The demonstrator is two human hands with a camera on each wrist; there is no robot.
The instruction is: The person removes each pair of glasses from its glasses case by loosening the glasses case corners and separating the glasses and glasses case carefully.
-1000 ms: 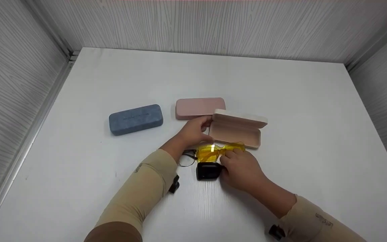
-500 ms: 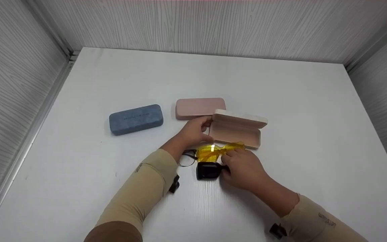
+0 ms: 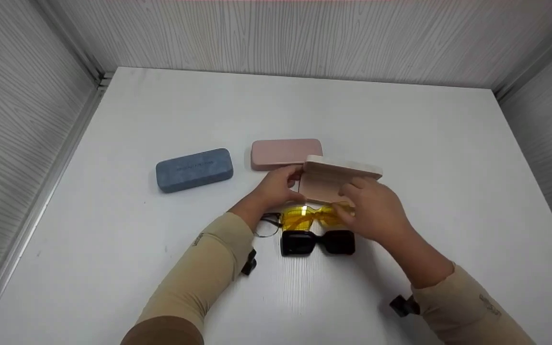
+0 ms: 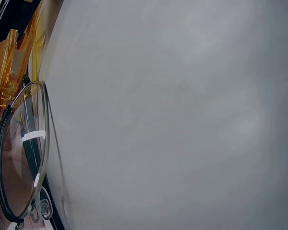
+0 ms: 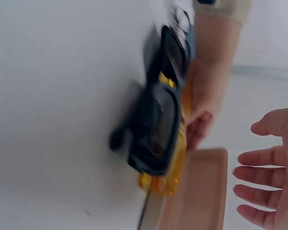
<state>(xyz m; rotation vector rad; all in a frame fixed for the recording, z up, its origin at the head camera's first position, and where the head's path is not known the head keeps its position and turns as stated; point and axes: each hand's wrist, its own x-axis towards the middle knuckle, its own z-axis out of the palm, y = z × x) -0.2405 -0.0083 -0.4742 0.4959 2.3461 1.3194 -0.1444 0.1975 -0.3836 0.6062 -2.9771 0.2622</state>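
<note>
My left hand [image 3: 276,186] grips the left end of an open glasses case [image 3: 318,188], thumb at its front edge and fingers behind. This case has a white lid, raised, and a beige inside. My right hand [image 3: 379,211] hovers over the case's right part; in the right wrist view its fingers [image 5: 261,176] are spread and hold nothing. Yellow glasses [image 3: 299,219] lie just in front of the case, their right end hidden by my right hand. Closer to me lie black sunglasses [image 3: 297,243]. Thin-framed clear glasses [image 4: 24,148] sit beside my left wrist, partly covered by it.
A closed pink glasses case [image 3: 285,152] lies behind my left hand, close to the open case's lid. Farther left is a closed blue glasses case [image 3: 194,170]. The white table [image 3: 113,268] meets grained panels [image 3: 276,38] at the back and sides.
My right hand has let go of the black sunglasses and moved up and right to the open case. Both lenses of the sunglasses now show. The left hand stays where it was.
</note>
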